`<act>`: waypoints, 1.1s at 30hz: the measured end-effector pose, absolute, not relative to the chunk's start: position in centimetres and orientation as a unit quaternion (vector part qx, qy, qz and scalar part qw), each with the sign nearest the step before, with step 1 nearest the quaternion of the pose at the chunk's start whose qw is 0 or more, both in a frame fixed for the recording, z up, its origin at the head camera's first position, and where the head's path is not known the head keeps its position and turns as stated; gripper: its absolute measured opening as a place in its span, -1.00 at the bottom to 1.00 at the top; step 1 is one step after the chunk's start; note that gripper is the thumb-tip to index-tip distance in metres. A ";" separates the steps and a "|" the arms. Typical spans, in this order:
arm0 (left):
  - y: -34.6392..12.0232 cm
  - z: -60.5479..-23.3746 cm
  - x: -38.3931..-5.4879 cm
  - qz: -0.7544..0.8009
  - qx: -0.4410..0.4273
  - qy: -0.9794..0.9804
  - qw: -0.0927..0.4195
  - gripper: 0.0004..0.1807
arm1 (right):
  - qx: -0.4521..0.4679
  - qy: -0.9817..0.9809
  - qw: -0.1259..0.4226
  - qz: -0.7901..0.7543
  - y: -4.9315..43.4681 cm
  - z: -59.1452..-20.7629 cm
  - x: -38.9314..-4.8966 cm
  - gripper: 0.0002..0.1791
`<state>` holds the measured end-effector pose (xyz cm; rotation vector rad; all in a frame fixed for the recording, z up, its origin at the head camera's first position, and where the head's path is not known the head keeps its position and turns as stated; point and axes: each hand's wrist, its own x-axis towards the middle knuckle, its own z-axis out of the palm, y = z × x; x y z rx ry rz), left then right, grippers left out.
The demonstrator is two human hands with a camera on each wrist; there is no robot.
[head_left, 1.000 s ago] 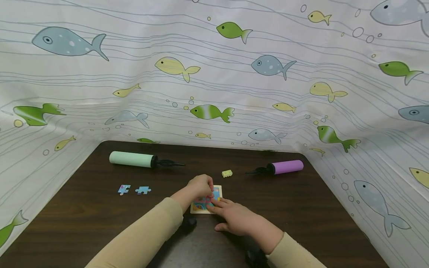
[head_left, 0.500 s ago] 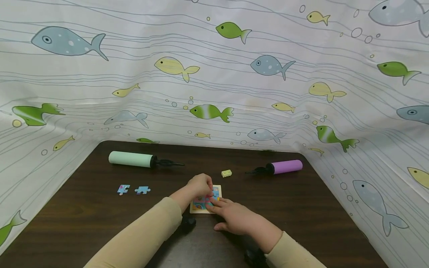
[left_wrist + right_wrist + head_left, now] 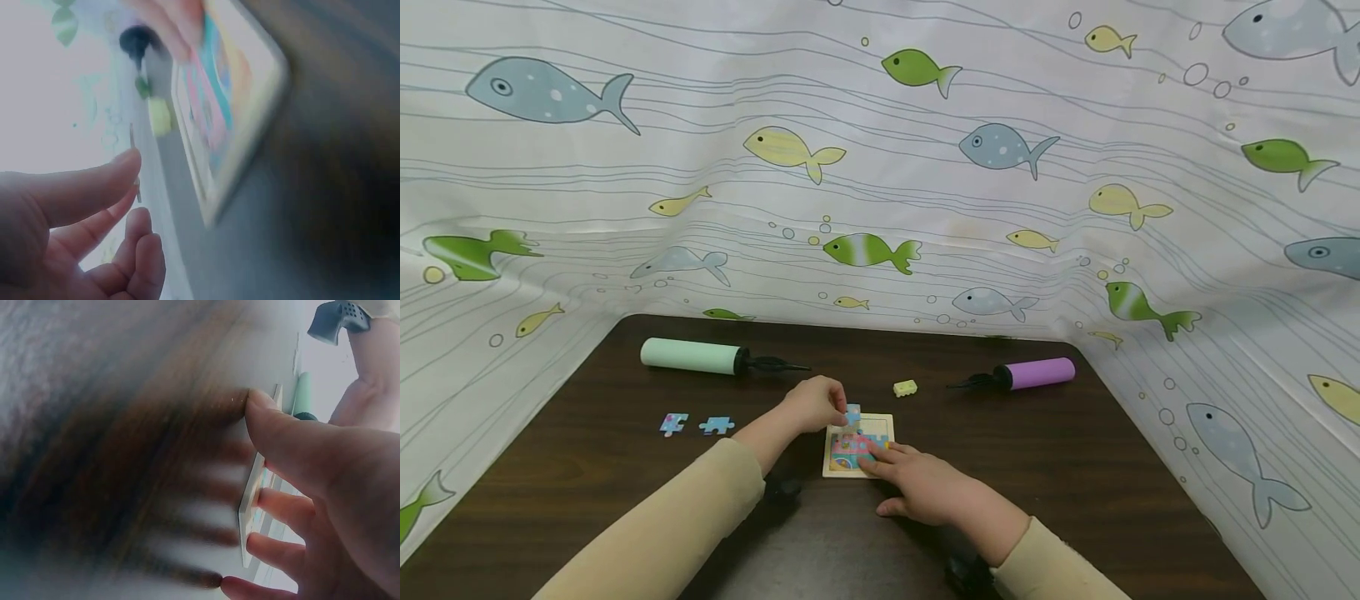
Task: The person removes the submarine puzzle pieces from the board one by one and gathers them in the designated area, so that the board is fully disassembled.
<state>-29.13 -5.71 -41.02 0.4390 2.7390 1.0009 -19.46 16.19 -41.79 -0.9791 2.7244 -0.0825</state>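
Note:
Between thumb and forefinger my left hand pinches a blue jigsaw piece, raised over the back left corner of a small wooden puzzle tray. In the left wrist view that piece shows thin and edge-on. Pink and teal pieces fill the front part of the tray; its back part shows bare wood. My right hand rests with spread, fairly straight fingers on the tray's right side, covering part of it. Its thumb touches the table in the right wrist view, beside the tray's edge.
Two loose blue jigsaw pieces, one left of the other, lie on the dark table. Behind are a mint-green hand pump, a yellow toy block and a purple hand pump. A fish-print curtain surrounds the table's back and sides.
My left hand has lifted away from the tray, up and to the left, with the blue jigsaw piece in its pinch, baring the tray's back part. The right hand has stayed in place.

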 end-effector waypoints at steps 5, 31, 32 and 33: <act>-9.7 -40.9 -29.2 0.332 0.140 0.929 0.085 -0.80 | -0.331 0.935 0.125 -0.026 16.1 -41.8 -19.5 -0.21; -16.9 -42.3 -28.0 0.307 0.107 0.938 0.121 -0.79 | -0.329 0.935 0.132 -0.017 16.0 -41.5 -19.0 -0.22; -16.9 -42.4 -28.0 0.305 0.106 0.939 0.121 -0.80 | -0.329 0.935 0.132 -0.018 16.0 -41.4 -19.0 -0.22; -16.9 -42.5 -28.1 0.302 0.105 0.940 0.120 -0.80 | -0.329 0.935 0.132 -0.019 16.0 -41.4 -19.0 -0.22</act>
